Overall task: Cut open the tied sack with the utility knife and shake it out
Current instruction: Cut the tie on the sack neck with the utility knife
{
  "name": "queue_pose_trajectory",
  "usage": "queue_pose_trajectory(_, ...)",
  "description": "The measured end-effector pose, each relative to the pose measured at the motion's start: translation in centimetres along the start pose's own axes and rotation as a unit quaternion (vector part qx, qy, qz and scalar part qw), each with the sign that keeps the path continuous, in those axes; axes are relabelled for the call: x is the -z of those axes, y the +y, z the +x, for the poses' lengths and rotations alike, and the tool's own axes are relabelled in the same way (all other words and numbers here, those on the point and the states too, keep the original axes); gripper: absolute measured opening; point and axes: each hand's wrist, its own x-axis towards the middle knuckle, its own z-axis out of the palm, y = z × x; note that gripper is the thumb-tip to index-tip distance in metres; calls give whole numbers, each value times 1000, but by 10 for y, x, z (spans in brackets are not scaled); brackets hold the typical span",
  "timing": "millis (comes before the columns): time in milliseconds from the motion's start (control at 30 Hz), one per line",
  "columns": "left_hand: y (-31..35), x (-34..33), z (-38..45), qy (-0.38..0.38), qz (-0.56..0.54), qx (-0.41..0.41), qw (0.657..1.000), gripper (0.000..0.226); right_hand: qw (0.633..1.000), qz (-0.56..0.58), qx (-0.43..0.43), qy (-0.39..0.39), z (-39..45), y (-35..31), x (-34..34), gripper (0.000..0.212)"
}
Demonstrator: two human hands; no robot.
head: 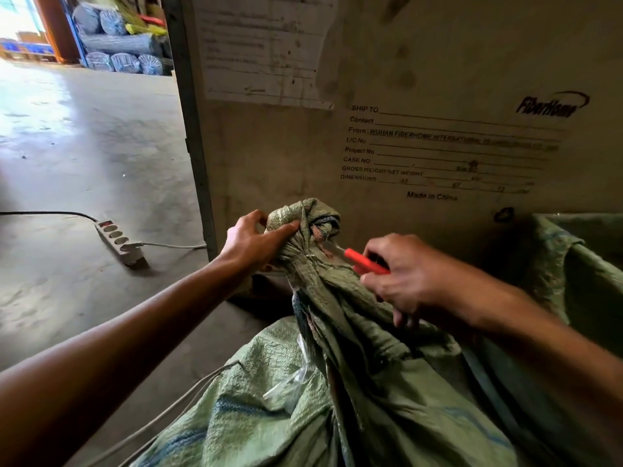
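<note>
A green woven sack fills the lower middle of the head view, its neck bunched and tied into a knot. My left hand grips the bunched top from the left, thumb pressed on the cloth. My right hand holds a red utility knife. Its short blade points left and touches the tied neck just below the knot. Clear plastic shows through a gap in the sack lower down.
A large dirty cardboard shipping case stands right behind the sack. Another green sack lies open at the right. A power strip with cables lies on the concrete floor at left. Wrapped rolls are stacked far back.
</note>
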Motion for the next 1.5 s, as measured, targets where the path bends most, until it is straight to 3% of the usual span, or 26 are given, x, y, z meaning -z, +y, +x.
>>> queue_pose_trajectory(433,6,2,-5,39,67,-56,995,49,998,-11,48,39,12,-5,-22,8)
queue_pose_trajectory(733,7,6,0,31,33,-63,997,44,996,-65,35,48,16,5,-33,9)
queue_pose_trajectory(900,3,13,2,17,11,-62,998,41,997,-81,13,-1,18,21,-44,5)
queue_pose_trajectory(1000,2,13,3,31,20,-71,997,40,998,-50,-1,-31,16,21,-31,11)
queue_pose_trajectory(1067,2,14,4,33,15,-71,997,42,1000,16,2,-7,9,18,-20,6)
queue_pose_trajectory(1200,5,5,-1,-18,-20,-66,997,48,973,87,97,188,17,20,-19,23)
queue_pose_trajectory(1367,12,-3,-15,-96,-35,-99,990,64,950,228,122,177,39,28,-31,14)
queue_pose_trajectory(1500,-5,2,-14,-133,11,-140,981,75,954,212,133,162,44,38,-25,9)
